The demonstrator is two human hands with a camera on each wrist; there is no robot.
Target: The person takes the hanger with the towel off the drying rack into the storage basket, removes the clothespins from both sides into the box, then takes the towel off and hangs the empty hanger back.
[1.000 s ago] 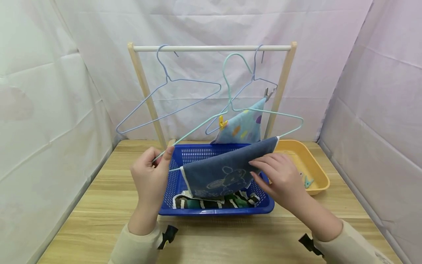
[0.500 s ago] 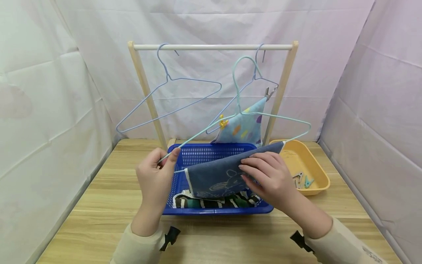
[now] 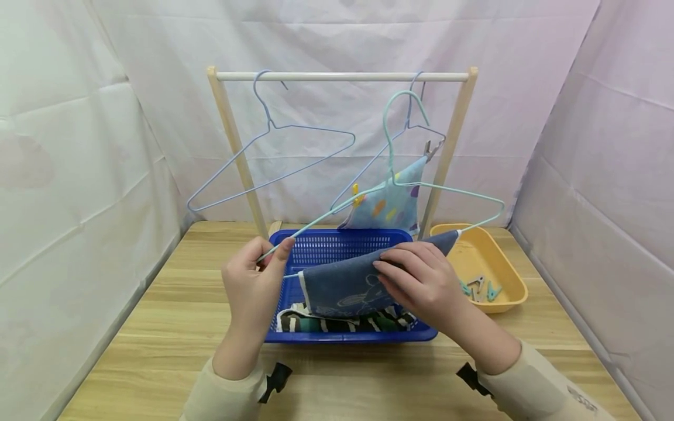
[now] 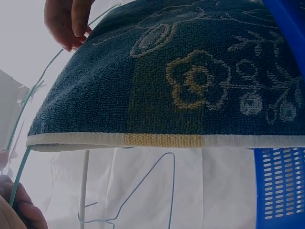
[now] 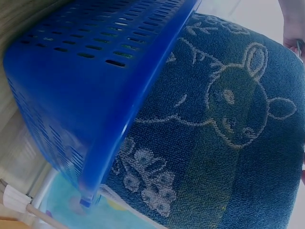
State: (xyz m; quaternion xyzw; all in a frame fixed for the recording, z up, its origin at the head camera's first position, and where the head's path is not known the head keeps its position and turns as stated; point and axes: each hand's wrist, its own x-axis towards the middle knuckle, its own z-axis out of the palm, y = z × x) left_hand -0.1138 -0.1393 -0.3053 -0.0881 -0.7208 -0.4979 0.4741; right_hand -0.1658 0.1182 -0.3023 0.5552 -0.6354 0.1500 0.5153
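Note:
In the head view my left hand (image 3: 256,280) grips the left arm of a mint-green wire hanger (image 3: 337,211), thumb on top of the wire. A dark blue towel (image 3: 337,283) is draped over the hanger's lower bar, above the blue basket (image 3: 350,337). My right hand (image 3: 421,278) touches the towel near its upper fold, fingertips lying on the front. The left wrist view shows the towel's pale hem (image 4: 162,140) with the hanger wire (image 4: 21,174) coming out of its end. A line-drawn animal on the towel (image 5: 238,107) shows in the right wrist view.
Behind stands a rack (image 3: 337,76) with an unloaded blue hanger (image 3: 271,178) and another bearing a spotted light-blue cloth (image 3: 387,207) on clothespins. A striped cloth (image 3: 326,323) lies in the basket. The yellow tray (image 3: 489,251) at right holds several clothespins (image 3: 493,290).
The hanger and towel have shifted right and slightly down with my left hand. My right hand has slid left along the towel, uncovering more clothespins in the tray.

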